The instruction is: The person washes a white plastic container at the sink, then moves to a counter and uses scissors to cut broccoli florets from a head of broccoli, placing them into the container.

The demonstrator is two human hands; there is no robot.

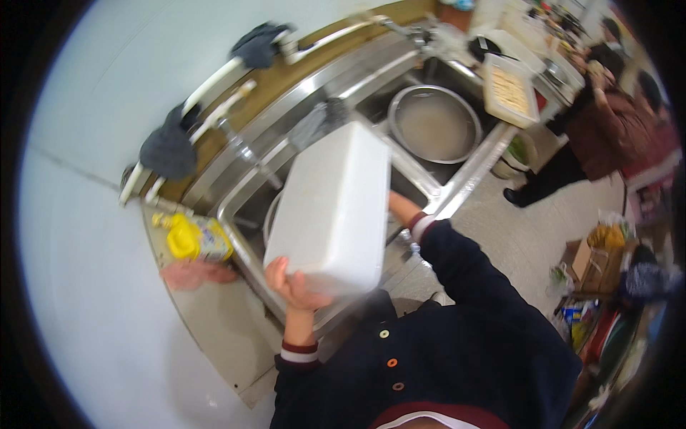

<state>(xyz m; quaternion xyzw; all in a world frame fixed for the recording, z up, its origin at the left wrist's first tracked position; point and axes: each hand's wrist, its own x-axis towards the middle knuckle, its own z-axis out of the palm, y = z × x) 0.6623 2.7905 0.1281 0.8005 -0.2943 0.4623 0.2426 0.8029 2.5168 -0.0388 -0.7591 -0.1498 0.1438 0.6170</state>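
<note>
A large white plastic tub (327, 204) is held tilted over the left sink basin, its base and one long side facing me. My left hand (295, 284) grips its near lower corner, with the fingers spread on the plastic. My right hand (397, 206) is on the tub's right side; its fingers are hidden behind the wall. Beneath the tub, the rim of a round vessel (270, 214) shows partly in the left basin. In the right basin stands a round metal bowl (434, 126) of cloudy water.
Taps (244, 150) and white pipes run along the wall, with dark cloths (169, 147) hung on them. A yellow bottle (198, 238) and pink gloves (195, 273) lie left. A tub of pale food (509, 91) rests at the right basin's edge. Another person (605, 128) stands beyond; boxes (597, 268) are at right.
</note>
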